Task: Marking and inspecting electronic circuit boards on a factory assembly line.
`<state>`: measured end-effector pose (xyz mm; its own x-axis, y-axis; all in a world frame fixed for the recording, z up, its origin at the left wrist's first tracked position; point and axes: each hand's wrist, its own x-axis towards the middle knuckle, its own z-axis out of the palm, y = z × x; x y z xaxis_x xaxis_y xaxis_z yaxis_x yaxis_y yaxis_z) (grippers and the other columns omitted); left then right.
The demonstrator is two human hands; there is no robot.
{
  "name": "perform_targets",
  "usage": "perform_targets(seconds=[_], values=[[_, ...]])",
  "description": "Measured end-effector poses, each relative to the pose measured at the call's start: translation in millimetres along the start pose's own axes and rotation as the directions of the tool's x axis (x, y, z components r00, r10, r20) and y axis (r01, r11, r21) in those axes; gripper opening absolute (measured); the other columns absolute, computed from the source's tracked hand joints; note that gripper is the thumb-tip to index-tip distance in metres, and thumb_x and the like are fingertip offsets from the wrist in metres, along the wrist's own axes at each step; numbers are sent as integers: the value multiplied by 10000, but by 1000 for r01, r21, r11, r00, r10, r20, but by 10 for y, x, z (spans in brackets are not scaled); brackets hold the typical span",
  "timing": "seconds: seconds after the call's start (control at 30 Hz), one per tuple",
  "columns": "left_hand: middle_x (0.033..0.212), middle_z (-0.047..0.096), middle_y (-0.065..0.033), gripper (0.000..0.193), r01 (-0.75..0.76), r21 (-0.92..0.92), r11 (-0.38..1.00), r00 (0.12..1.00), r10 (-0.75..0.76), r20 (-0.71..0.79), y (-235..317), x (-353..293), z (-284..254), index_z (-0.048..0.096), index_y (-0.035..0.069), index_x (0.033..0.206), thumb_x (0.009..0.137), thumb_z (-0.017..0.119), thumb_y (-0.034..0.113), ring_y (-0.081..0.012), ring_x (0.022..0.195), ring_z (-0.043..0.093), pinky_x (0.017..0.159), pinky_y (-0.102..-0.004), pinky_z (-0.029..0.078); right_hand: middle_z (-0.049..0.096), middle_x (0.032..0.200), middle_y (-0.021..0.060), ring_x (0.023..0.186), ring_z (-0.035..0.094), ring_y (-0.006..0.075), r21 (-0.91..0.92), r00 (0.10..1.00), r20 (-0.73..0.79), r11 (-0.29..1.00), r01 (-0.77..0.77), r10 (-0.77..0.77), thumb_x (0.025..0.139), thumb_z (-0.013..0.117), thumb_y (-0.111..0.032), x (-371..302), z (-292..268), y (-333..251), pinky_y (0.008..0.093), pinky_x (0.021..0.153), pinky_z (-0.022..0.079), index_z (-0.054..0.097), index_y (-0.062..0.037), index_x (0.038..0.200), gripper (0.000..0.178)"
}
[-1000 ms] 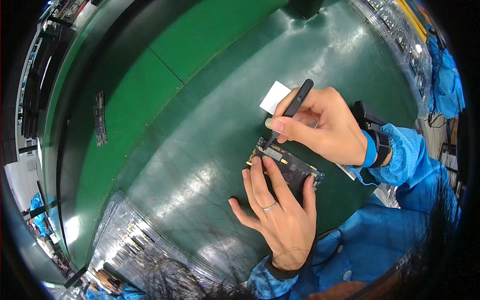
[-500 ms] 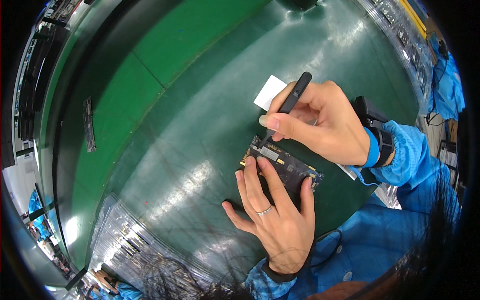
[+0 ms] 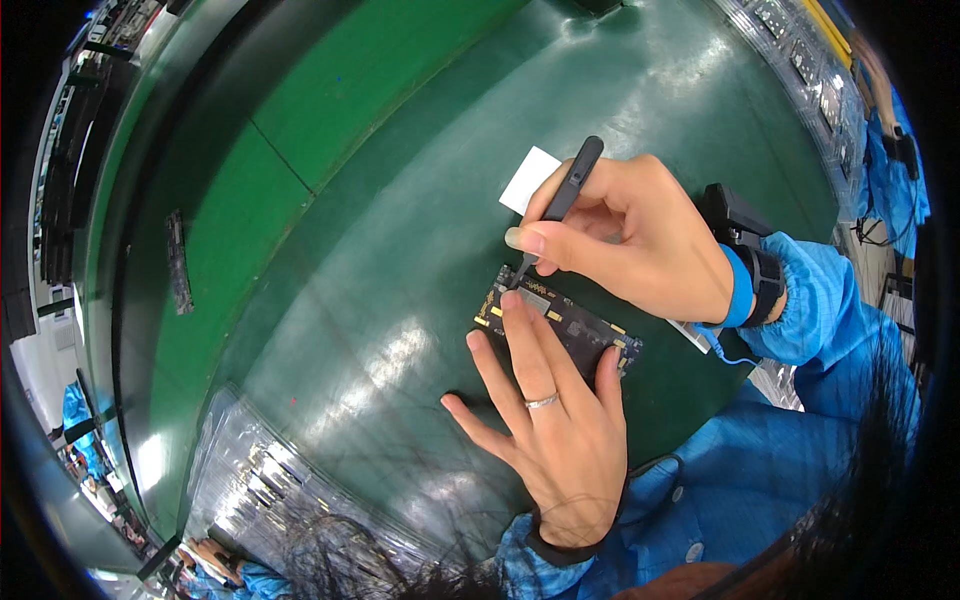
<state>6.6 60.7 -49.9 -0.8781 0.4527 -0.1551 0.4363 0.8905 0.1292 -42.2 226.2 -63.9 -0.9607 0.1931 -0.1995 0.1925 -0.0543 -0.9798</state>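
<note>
A dark circuit board (image 3: 592, 338) with gold-coloured contacts lies on the green mat, slanting down to the right. My left hand (image 3: 565, 445) rests on it from the near side, fingers stretched and spread. One fingertip presses on the board beside the tool's tip, and the thumb touches its right end. In my right hand (image 3: 645, 245), a black pen-shaped tool (image 3: 572, 188) is pinched between thumb and fingers. Its thin tip points down to the board's far left part; whether it touches is too small to tell. The fingers partly cover a pale label on the board.
A white square piece (image 3: 530, 180) lies beyond my right hand. Clear plastic trays with parts (image 3: 265, 480) stand at lower left, more trays (image 3: 800, 60) at upper right. A dark narrow strip (image 3: 178, 262) lies on the green surface at left. Blue-sleeved people are at the edges.
A left fingertip has slid up the board to beside the tool's tip, and the left fingers have shifted. My right hand keeps its pinch, the tool slightly more upright.
</note>
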Motion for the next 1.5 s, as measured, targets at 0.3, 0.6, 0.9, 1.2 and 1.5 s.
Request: perform_targets(seconds=[0.3, 0.6, 0.9, 1.2, 1.5], values=[[1612, 383, -94, 793, -10, 68, 998, 1000, 11, -11, -65, 6, 30, 523, -23, 1475, 924, 685, 524, -362, 1464, 415, 1120, -742, 295, 760, 937, 109, 872, 730, 151, -137, 927, 280, 945, 296, -249, 957, 750, -116, 51, -181, -132, 279, 784, 587, 716, 43, 1083, 205], [1544, 482, -131, 706, -98, -39, 994, 991, 94, -95, 74, 296, -213, 521, 27, 1465, 943, 685, 474, -335, 1392, 505, 1125, -688, 309, 756, 928, 105, 800, 701, 119, -13, 998, -54, 999, 39, -40, 982, 731, -153, 165, -412, 44, 256, 702, 564, 705, 37, 1055, 205], [1568, 437, -136, 613, -126, -19, 992, 986, 123, -109, -2, 354, 9, 566, 83, 1437, 971, 644, 474, -337, 1399, 454, 1146, -633, 309, 767, 923, 128, 725, 706, 133, -31, 996, 37, 996, 85, -84, 981, 728, -142, 202, -265, 62, 267, 638, 575, 705, 48, 1042, 201], [1550, 459, -153, 595, -127, -61, 990, 981, 116, -154, 49, 362, 56, 592, 76, 1402, 960, 663, 467, -340, 1367, 492, 1120, -634, 323, 765, 930, 114, 730, 694, 119, 26, 999, -19, 999, 28, -27, 978, 738, -167, 174, -281, 82, 259, 643, 561, 711, 40, 1039, 218], [1565, 434, -171, 694, -149, -231, 961, 981, 113, -160, -129, 76, -134, 509, 64, 1484, 946, 690, 462, -379, 1393, 468, 1133, -666, 297, 741, 893, 60, 767, 673, 84, 18, 997, -31, 998, 68, -68, 995, 723, -203, 58, -295, -10, 237, 651, 532, 720, 26, 1043, 233]])
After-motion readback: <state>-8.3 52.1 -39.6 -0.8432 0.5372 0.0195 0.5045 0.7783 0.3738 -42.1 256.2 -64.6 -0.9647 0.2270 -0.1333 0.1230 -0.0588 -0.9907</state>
